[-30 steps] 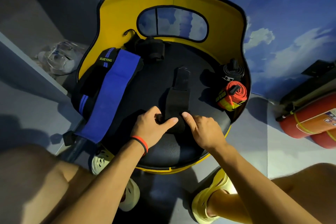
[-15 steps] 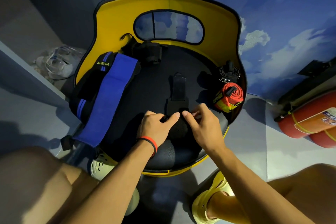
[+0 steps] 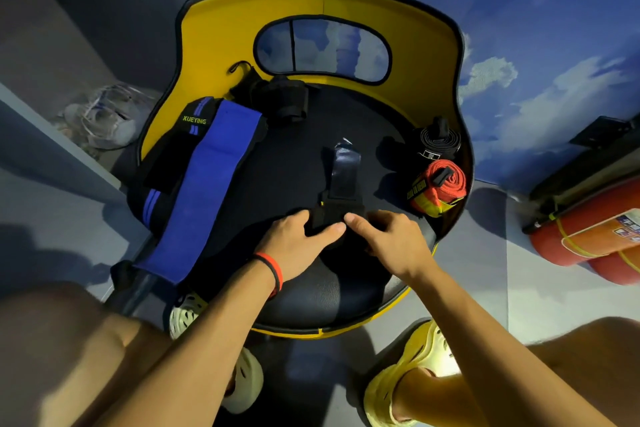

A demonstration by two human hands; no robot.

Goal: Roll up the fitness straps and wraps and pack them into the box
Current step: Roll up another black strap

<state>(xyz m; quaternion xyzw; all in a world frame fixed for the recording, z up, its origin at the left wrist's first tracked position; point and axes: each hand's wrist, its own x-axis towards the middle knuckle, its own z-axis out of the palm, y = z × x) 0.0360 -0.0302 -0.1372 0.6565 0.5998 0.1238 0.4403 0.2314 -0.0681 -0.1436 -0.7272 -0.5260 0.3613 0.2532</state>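
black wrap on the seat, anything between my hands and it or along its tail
Nothing visible. Left hand and right hand both grip the black wrap at its rolled near end; its flat tail lies uncovered on the seat ahead. The orange roll sits apart to the right, the blue band to the left.

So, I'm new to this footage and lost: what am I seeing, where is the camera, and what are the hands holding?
No machine: these are a person's two hands, filmed from a head-worn camera looking down. The left hand and right hand grip the rolled near end of a black wrap; its flat tail lies on the chair seat. Also there: a blue band at left, a red-and-yellow rolled strap and a black rolled strap at right. No box shows.
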